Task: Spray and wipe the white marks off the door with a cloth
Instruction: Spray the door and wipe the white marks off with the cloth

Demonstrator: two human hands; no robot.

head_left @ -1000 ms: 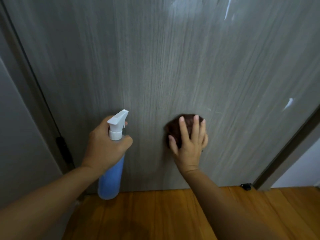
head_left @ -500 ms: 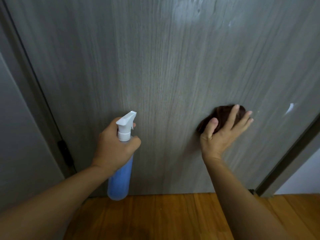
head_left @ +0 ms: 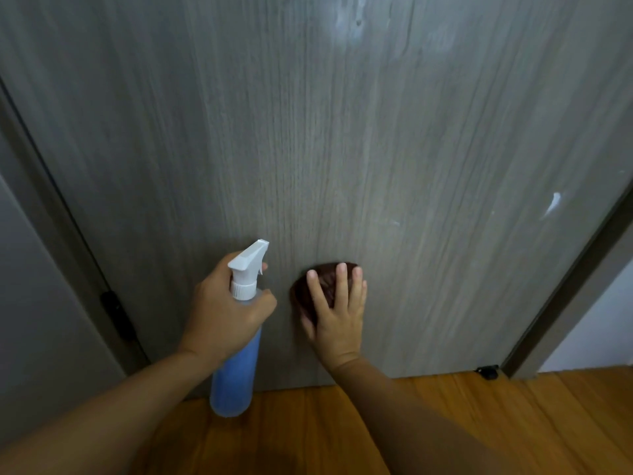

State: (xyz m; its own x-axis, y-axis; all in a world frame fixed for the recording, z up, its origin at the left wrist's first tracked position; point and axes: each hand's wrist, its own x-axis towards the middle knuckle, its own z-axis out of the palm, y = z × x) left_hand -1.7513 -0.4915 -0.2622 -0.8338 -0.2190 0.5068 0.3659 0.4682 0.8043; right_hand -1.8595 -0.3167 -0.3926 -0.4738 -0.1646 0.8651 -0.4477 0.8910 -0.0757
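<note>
Head view is showing the right hand (head_left: 337,317), fingers flat, pressing the dark cloth (head_left: 322,286) on the door (head_left: 342,149), having swept back left from half a second ago; the left hand (head_left: 226,306) is gripping the spray bottle (head_left: 239,344). White marks (head_left: 552,204) are remaining, unwiped.

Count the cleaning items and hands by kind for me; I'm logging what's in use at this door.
Spray bottle: 1, gripped by the left hand
Cloth: 1, pressed flat on the door by the right hand
Hands: 2
Total: 4
</note>
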